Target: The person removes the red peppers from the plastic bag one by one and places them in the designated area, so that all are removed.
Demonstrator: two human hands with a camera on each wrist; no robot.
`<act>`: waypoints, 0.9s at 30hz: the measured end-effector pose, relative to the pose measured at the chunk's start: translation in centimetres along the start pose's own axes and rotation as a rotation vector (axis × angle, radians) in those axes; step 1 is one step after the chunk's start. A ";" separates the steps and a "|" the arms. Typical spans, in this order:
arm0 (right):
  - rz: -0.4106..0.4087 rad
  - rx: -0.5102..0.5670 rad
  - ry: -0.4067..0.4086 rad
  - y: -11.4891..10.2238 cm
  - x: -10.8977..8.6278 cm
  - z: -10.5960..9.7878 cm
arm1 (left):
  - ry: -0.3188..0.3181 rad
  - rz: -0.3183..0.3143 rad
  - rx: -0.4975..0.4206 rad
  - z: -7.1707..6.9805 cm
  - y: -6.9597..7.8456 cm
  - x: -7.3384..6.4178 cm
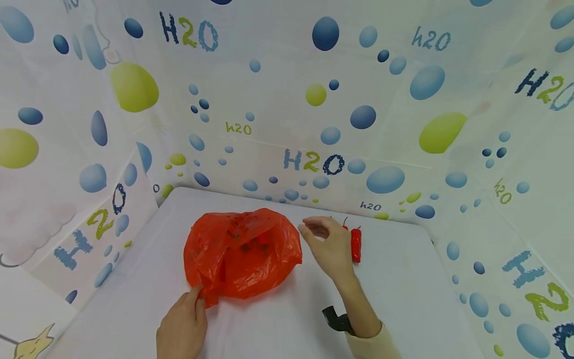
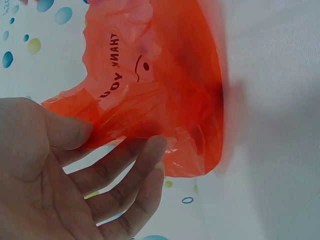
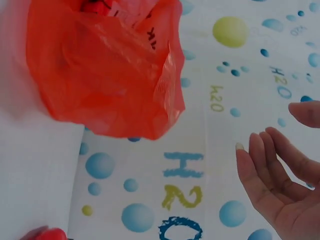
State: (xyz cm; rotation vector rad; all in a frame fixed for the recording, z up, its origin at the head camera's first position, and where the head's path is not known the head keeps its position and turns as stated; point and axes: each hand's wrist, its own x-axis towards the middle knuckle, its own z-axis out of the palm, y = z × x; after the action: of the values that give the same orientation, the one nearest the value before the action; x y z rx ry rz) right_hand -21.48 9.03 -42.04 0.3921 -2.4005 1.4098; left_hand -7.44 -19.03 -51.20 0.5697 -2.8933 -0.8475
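As I looked in through the remote cameras, printed sheeting [image 1: 278, 104] backed the scene from left to right, smooth and pale, scattered with blue and lime drops and sketchy "H2O" lettering. Left of centre at the white worktop [image 1: 403, 284], the left hand [image 1: 181, 324] pinched the near left edge of a red bag [image 1: 204, 249] between thumb and fingers. The bag lay on the worktop, its mouth gaping, its plastic thin, glossy and crinkled into a slack, rounded shape. My left wrist feed showed dark "THANK YOU" print and a curved smile on it. Inside sat red contents, too shaded for me to name. Next came the right hand [image 1: 329, 244], holding nothing, fingers loosely bent and thumb apart, just beside the bag's right edge. A black fitting [image 1: 337, 320] stuck out at that wrist, above a cream sleeve [image 1: 374, 345]. This hand stood in my way: it partly covered the red peppers [image 1: 356, 247] on the worktop beyond, so I could not count them. The rightmost showed nearly whole, slim and shiny, with a thin, curved stem pointing away from me.
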 end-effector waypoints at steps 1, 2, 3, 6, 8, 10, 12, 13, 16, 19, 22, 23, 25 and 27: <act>0.007 -0.005 -0.025 -0.2 0.0 0.2 | 0.000 0.001 -0.002 0.0 0.0 0.0; 0.016 -0.007 -0.056 -0.3 0.1 0.5 | 0.001 0.002 -0.004 0.0 0.0 0.0; 0.029 -0.014 -0.089 -0.4 0.1 0.7 | 0.004 0.005 -0.007 0.1 0.0 0.0; 0.048 -0.029 -0.196 -1.0 0.2 1.1 | 0.024 0.019 -0.020 0.1 0.0 -0.2; 0.048 -0.038 -0.265 -1.3 0.3 1.5 | 0.039 0.031 -0.028 0.2 0.0 -0.4; 0.044 -0.059 -0.318 -1.5 0.4 2.0 | 0.051 0.040 -0.038 0.2 0.0 -0.5; 0.039 -0.074 -0.360 -1.5 0.4 2.7 | 0.054 0.046 -0.043 0.2 0.1 -0.6; 0.038 -0.081 -0.380 -1.5 0.5 3.1 | 0.054 0.049 -0.045 0.2 0.2 -0.6; 0.032 -0.080 -0.436 -1.6 0.6 4.3 | 0.061 0.053 -0.049 0.2 0.3 -0.6; 0.029 -0.081 -0.483 -1.8 0.8 5.6 | 0.072 0.054 -0.056 0.2 0.3 -0.7; 0.041 -0.096 -0.525 -1.8 1.0 7.0 | 0.072 0.055 -0.062 0.2 0.3 -0.7; 0.048 -0.107 -0.540 -1.8 1.0 7.5 | 0.067 0.053 -0.061 0.1 0.3 -0.7; 0.050 -0.125 -0.574 -1.6 1.1 8.7 | 0.055 0.049 -0.059 0.1 0.2 -0.7; 0.054 -0.143 -0.614 -1.4 1.2 9.9 | 0.045 0.048 -0.052 0.0 0.2 -0.6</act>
State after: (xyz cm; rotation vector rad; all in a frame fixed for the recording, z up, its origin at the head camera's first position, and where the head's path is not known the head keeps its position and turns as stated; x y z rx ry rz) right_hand -23.40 -0.41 -44.98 0.8282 -2.9873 1.2558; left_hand -6.95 -18.68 -51.09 0.5063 -2.8230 -0.8889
